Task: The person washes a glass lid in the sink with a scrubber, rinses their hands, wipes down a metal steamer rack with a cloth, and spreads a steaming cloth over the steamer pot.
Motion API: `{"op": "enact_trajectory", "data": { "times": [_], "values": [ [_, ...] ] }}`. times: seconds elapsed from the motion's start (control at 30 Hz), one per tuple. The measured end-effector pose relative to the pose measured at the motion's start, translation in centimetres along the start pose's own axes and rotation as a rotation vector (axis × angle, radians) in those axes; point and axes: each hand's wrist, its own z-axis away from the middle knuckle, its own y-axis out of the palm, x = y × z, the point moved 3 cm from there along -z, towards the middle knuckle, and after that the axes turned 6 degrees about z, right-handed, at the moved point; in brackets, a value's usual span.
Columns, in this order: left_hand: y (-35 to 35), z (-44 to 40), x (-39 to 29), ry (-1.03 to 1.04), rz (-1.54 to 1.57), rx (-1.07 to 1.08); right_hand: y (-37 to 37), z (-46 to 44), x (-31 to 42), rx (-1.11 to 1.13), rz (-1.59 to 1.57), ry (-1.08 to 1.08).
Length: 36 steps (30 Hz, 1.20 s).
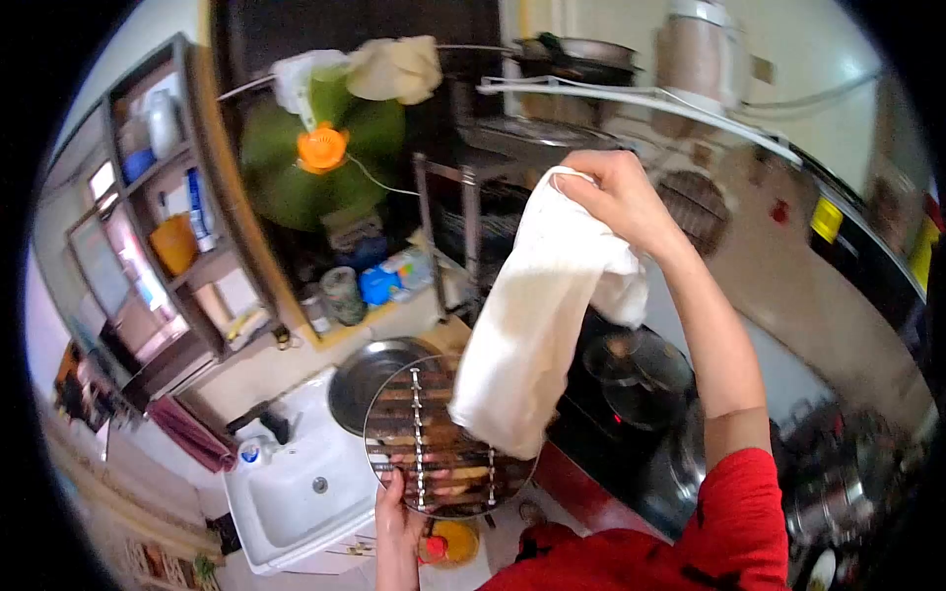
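Note:
My left hand (397,517) grips the lower left edge of a round slatted rack (391,433). Its fingers show through the gaps from underneath, the thumb on the near side. Two rows of shiny metal pieces run across the slats inside the round rim. Up above, my right hand (616,202) pinches a white cloth (532,315) with a brownish smudge. The cloth hangs down in folds, its lower end in front of the rack's right part; whether it touches the rack I cannot tell.
A white sink (286,517) with a dark tap lies left, beside a metal basin (365,369). Right of the cloth, a dark pan (641,379) stands on the black stove. A green fan with an orange hub (323,149) hangs behind. A bottle of yellow liquid (455,544) stands below.

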Motion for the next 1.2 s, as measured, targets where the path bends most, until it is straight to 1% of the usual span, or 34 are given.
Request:
{"op": "enact_trajectory", "data": {
  "times": [0.03,0.1,0.17,0.23,0.3,0.37,0.4,0.43,0.5,0.53,0.57,0.6,0.63,0.67,0.7,0.73,0.77,0.8,0.83,0.9,0.93,0.97,1.0,1.03,1.07,1.1,1.13,1.17,1.2],
  "values": [
    [0.3,0.6,0.5,-0.059,-0.020,-0.012,-1.2,2.2,0.7,-0.057,0.044,0.036],
    [-0.5,1.3,1.6,-0.127,-0.036,0.042,-2.8,5.6,1.9,-0.061,0.111,0.092],
    [0.1,2.4,3.3,-0.219,-0.009,0.029,-4.8,9.3,3.3,-0.081,0.112,0.142],
    [1.3,3.3,5.0,-0.279,-0.113,0.096,-7.6,12.8,5.3,0.147,0.140,0.399],
    [2.4,4.4,7.0,-0.386,-0.097,0.122,-9.5,16.2,5.4,0.115,0.070,0.307],
    [2.9,6.4,9.8,-0.511,-0.137,0.166,-13.3,20.9,6.8,0.042,-0.233,0.485],
    [3.3,7.5,11.2,-0.486,-0.178,0.170,-14.7,23.1,7.9,-0.025,-0.437,0.661],
    [4.0,7.1,12.1,-0.488,-0.179,0.169,-14.7,23.4,8.5,-0.024,-0.438,0.663],
    [5.0,10.2,15.4,-0.664,-0.140,0.245,-16.7,28.4,11.2,-0.275,-0.804,0.623],
    [4.9,10.0,15.5,-0.652,-0.132,0.282,-16.5,28.1,11.7,-0.255,-0.794,0.658],
    [5.4,12.3,17.6,-0.704,-0.144,0.294,-17.2,32.7,13.1,-0.285,-0.827,0.734],
    [6.5,14.0,19.6,-0.744,-0.159,0.340,-18.1,35.7,13.5,-0.255,-0.830,0.806],
    [7.5,14.2,20.2,-0.767,-0.163,0.374,-17.6,36.5,13.2,-0.203,-0.841,0.869],
    [8.8,16.9,22.5,-0.850,-0.138,0.288,-18.4,41.9,13.3,0.007,-0.401,0.855],
    [9.8,18.8,23.7,-0.880,-0.147,0.291,-18.4,46.9,13.3,0.230,0.020,0.790],
    [10.9,19.2,23.9,-0.900,-0.113,0.308,-18.1,48.9,13.2,0.257,0.107,0.766],
    [11.8,21.9,25.6,-0.986,-0.095,0.339,-19.4,53.1,15.6,0.269,0.211,0.808],
    [12.8,23.8,27.0,-0.968,-0.098,0.416,-20.7,55.5,17.4,0.238,0.247,0.877],
    [13.2,23.5,26.9,-0.974,-0.092,0.411,-20.6,54.7,18.2,0.246,0.249,0.881],
    [14.1,27.7,30.2,-1.009,-0.021,0.497,-23.6,59.6,22.1,0.147,0.257,1.158],
    [14.0,27.6,30.3,-1.046,-0.018,0.500,-23.8,60.2,21.9,0.138,0.278,1.083],
    [14.7,29.8,32.1,-1.104,-0.023,0.528,-24.8,62.3,24.0,0.088,0.335,1.076],
    [15.5,31.5,33.2,-1.116,-0.012,0.566,-25.6,64.2,24.7,0.062,0.369,1.052],
    [15.9,31.5,33.2,-1.106,0.011,0.580,-25.3,64.0,24.5,0.062,0.388,1.007],
    [16.4,33.5,34.8,-1.166,0.002,0.614,-25.8,64.5,26.7,0.064,0.514,1.054],
    [16.9,34.9,35.8,-1.160,-0.034,0.640,-26.2,64.3,28.0,0.080,0.618,1.070],
    [17.0,35.0,35.9,-1.131,-0.060,0.647,-26.3,64.6,27.7,0.091,0.587,1.093],
    [17.8,36.1,37.0,-1.178,-0.068,0.684,-26.8,63.1,29.8,0.133,0.807,1.048],
    [18.2,36.8,37.5,-1.225,-0.082,0.674,-26.5,63.4,30.2,0.098,0.815,1.037]
  ]
}}
